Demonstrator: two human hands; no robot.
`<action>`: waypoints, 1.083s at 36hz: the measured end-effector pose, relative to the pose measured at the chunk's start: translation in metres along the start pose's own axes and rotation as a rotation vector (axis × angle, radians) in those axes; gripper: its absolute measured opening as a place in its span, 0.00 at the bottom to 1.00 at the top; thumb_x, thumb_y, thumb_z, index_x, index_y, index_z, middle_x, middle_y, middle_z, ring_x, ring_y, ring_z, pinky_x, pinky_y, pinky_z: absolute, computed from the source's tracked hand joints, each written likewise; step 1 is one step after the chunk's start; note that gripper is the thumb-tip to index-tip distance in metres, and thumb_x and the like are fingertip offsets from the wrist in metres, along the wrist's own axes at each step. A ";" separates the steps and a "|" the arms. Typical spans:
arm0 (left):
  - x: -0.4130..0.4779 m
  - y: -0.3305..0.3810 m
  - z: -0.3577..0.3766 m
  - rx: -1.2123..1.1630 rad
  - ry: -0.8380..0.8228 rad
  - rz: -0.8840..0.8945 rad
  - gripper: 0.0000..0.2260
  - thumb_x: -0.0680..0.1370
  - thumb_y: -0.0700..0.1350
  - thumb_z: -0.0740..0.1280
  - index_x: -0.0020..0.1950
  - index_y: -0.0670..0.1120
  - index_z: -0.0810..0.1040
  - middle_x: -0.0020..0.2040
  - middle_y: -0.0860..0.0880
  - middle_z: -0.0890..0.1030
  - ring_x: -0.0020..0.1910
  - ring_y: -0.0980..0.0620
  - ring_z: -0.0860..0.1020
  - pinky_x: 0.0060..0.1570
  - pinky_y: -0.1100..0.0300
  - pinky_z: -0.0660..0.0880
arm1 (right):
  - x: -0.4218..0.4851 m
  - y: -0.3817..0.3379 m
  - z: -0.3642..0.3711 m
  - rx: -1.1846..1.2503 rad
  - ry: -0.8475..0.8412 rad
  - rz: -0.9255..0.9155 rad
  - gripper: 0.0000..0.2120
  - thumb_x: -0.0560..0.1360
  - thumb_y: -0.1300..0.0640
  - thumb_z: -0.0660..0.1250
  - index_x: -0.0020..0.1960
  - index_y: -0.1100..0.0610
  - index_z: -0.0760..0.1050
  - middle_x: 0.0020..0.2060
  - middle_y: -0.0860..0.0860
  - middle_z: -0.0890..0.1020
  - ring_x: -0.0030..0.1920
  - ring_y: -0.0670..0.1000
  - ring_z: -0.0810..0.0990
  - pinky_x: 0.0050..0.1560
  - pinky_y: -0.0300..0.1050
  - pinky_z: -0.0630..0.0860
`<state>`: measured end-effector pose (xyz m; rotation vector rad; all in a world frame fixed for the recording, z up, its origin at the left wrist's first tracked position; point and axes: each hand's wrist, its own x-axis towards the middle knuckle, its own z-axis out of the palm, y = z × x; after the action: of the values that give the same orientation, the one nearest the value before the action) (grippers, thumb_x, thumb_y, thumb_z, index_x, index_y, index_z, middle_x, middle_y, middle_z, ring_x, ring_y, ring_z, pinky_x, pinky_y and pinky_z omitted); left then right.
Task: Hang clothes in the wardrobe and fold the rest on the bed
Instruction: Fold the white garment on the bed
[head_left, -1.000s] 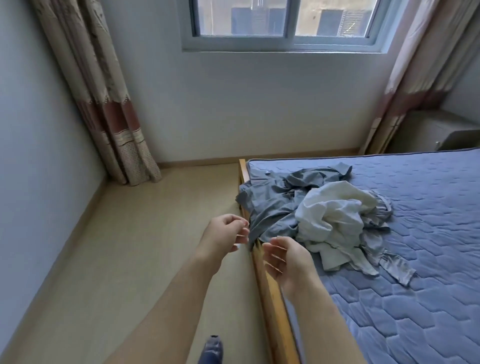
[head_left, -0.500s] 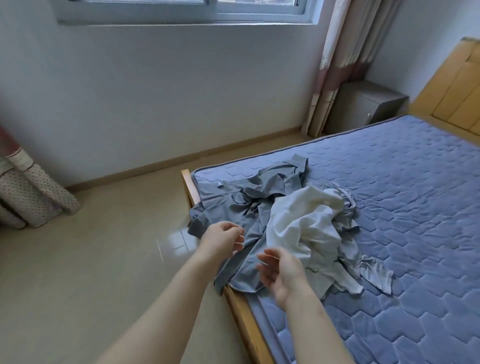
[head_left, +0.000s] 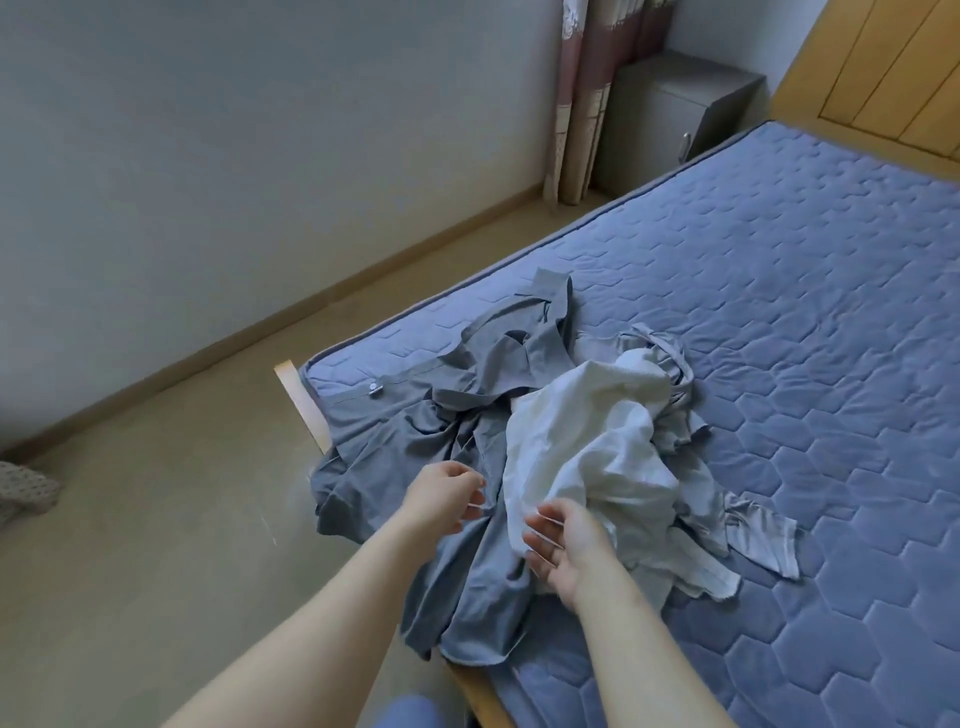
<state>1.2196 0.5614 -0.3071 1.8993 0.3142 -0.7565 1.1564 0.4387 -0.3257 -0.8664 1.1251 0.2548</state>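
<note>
Blue quilted bed (head_left: 810, 291) had grey garment (head_left: 467, 431) & white garment (head_left: 587, 447) heaped at its near corner, w/ left hand (head_left: 441, 499) & right hand (head_left: 566, 545) loose-fingered, empty, just over them, prob. poised to pick one.

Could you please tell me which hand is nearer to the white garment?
Right. The right hand is at the near edge of the white garment; the left hand is off to its left, over the grey garment.

Left hand (head_left: 441, 499) over the grey garment (head_left: 467, 452), right hand (head_left: 566, 540) just beside the crumpled white garment (head_left: 587, 447), fingers loose, both empty. Pile's on the blue bed (head_left: 779, 312) corner, grey hanging off the edge.
</note>
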 end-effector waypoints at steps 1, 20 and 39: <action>0.010 0.001 0.002 0.002 -0.009 -0.010 0.07 0.78 0.42 0.61 0.42 0.46 0.76 0.37 0.49 0.78 0.33 0.53 0.76 0.35 0.62 0.70 | 0.006 -0.002 -0.001 0.011 0.024 0.013 0.08 0.77 0.60 0.59 0.40 0.58 0.72 0.36 0.52 0.77 0.33 0.50 0.73 0.34 0.41 0.69; 0.162 -0.007 0.056 0.357 -0.291 -0.204 0.04 0.76 0.39 0.59 0.41 0.44 0.69 0.36 0.45 0.70 0.33 0.48 0.68 0.32 0.59 0.64 | 0.095 -0.010 0.006 0.271 0.374 0.091 0.07 0.75 0.64 0.58 0.39 0.58 0.71 0.33 0.52 0.75 0.29 0.49 0.70 0.29 0.39 0.64; 0.169 0.036 0.129 0.155 -0.276 -0.244 0.06 0.74 0.36 0.56 0.37 0.43 0.65 0.35 0.44 0.67 0.33 0.47 0.67 0.34 0.57 0.66 | 0.068 0.000 -0.026 0.221 0.459 -0.151 0.13 0.73 0.63 0.69 0.56 0.55 0.73 0.42 0.48 0.78 0.38 0.46 0.76 0.37 0.37 0.71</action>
<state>1.3219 0.4107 -0.4237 1.8900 0.3243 -1.2241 1.1687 0.4046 -0.3885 -0.8274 1.4719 -0.2027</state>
